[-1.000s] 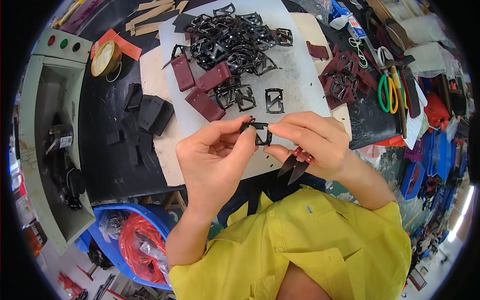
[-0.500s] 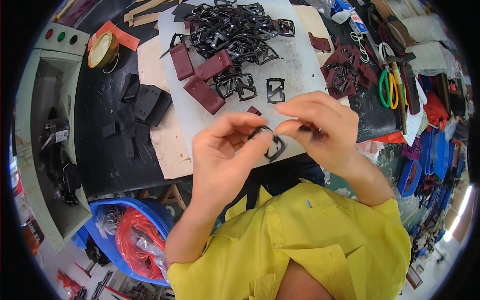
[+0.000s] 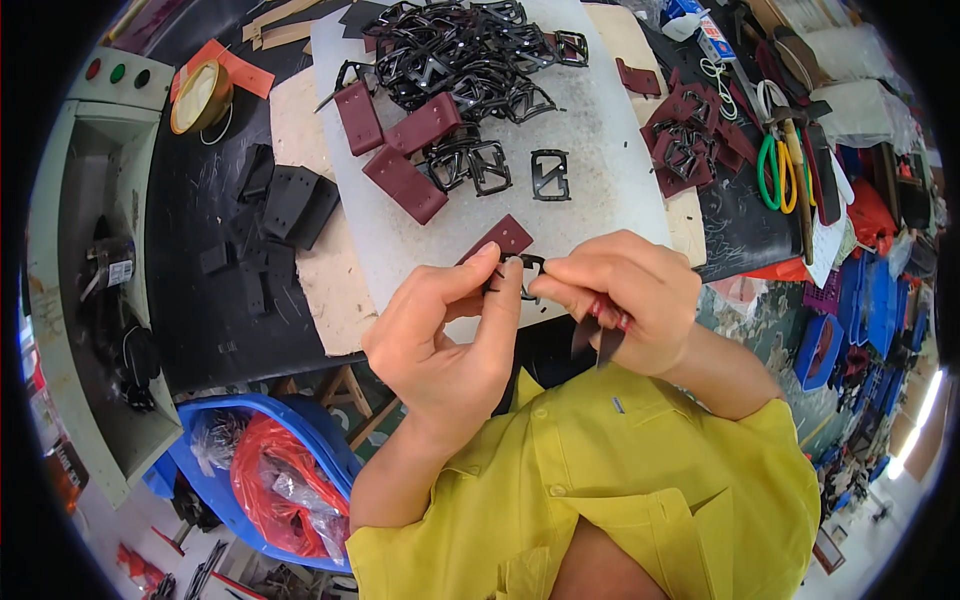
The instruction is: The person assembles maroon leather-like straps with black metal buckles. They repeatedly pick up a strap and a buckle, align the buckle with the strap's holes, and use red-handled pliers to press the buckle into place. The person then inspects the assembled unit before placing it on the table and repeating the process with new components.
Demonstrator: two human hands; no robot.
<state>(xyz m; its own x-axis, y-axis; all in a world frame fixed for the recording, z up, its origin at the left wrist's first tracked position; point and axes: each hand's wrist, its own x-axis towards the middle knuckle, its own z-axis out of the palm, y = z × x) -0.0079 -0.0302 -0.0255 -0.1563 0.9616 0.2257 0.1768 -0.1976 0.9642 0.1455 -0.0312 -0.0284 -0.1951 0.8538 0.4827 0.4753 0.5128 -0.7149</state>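
Observation:
A black metal buckle (image 3: pixel 532 266) is between my hands, over the near edge of the white board. My left hand (image 3: pixel 440 330) pinches it between thumb and fingers. My right hand (image 3: pixel 630 290) has thumb and forefinger at its right side; its other fingers are curled round a dark tool with two pointed blades (image 3: pixel 606 345), which looks like small snips. Just beyond my left fingertips a maroon strap piece (image 3: pixel 508 236) shows, partly hidden; whether I touch it I cannot tell. One loose buckle (image 3: pixel 550 175) lies flat farther off.
A heap of black buckles (image 3: pixel 450 60) covers the far part of the white board (image 3: pixel 600 150). Maroon folded pieces (image 3: pixel 405 185) lie before it, and more maroon pieces (image 3: pixel 690 140) at right. Black blocks (image 3: pixel 300 205) are at left, near a yellow bowl (image 3: pixel 202 97). Below stands a blue tub (image 3: pixel 215 490).
Both hands have come down slightly and closer together, meeting at the buckle. The dark blades in my right hand now show below its fingers. More of the maroon strap piece is visible.

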